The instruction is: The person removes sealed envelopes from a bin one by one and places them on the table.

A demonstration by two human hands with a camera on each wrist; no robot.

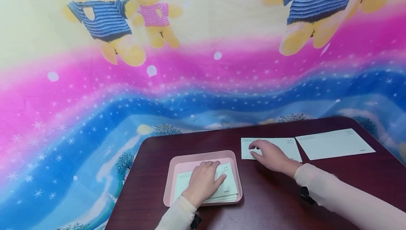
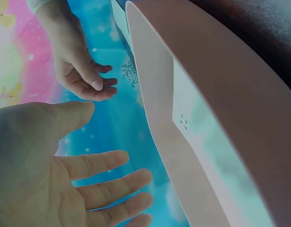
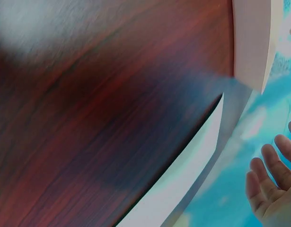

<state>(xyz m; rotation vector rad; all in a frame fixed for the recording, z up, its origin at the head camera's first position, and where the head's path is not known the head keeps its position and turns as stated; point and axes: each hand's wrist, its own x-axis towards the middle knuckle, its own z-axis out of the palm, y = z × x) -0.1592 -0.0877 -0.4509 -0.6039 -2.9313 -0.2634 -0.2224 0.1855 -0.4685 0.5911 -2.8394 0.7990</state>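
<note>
My left hand [image 1: 203, 181] is over a pink tray [image 1: 169, 184] that holds a small stack of pale green envelopes [image 1: 231, 180]. In the left wrist view its fingers [image 2: 114, 189] are spread and nearly straight above the tray, with nothing between them. My right hand [image 1: 273, 157] hovers over a single pale envelope [image 1: 294, 147] on the table, fingers loosely bent, thumb apart, holding nothing. The right wrist view has that hand [image 3: 275, 184] above the flat envelope [image 3: 183, 175]. Part of the envelope is hidden behind the hand.
Another envelope [image 1: 334, 143] lies at the right, its corner close to the first one. The dark reddish-brown table [image 1: 269, 198] has rounded back corners. Behind it hangs a colourful cloth [image 1: 203, 78] printed with bears and snowflakes.
</note>
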